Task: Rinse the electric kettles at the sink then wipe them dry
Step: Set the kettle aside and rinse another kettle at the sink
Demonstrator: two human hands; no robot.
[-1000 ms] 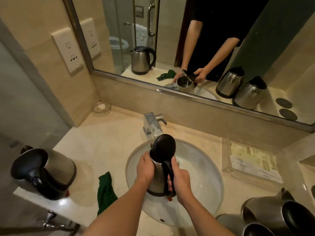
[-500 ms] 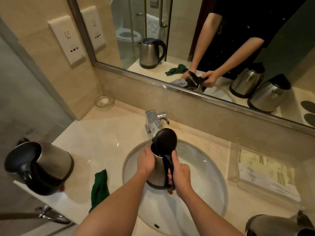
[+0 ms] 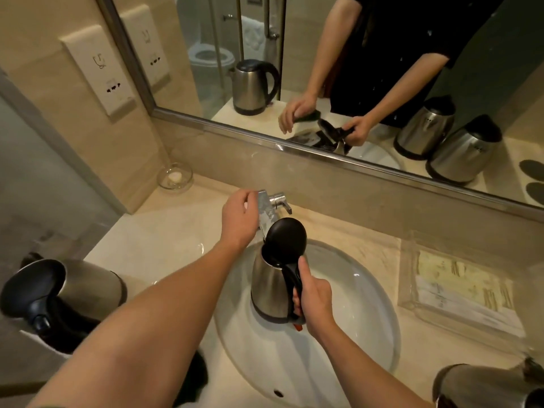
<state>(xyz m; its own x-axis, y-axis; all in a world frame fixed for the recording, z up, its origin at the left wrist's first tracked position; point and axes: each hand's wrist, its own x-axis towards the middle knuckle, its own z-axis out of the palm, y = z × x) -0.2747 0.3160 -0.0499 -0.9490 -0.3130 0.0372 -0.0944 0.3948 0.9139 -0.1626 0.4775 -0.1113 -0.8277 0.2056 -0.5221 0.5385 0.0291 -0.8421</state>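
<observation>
The steel kettle (image 3: 272, 287) hangs upright over the sink (image 3: 368, 290), its black lid (image 3: 287, 240) tipped open just under the tap (image 3: 269, 207). It is rigid, probably light while empty, and its polished wall would be slick when wet, so the moulded black handle (image 3: 294, 282) is the sound place to grip. The right hand (image 3: 316, 301) is wrapped around that handle, while the left hand (image 3: 240, 219), fingers loosely curled, reaches to the tap and whether it grasps it cannot be told.
</observation>
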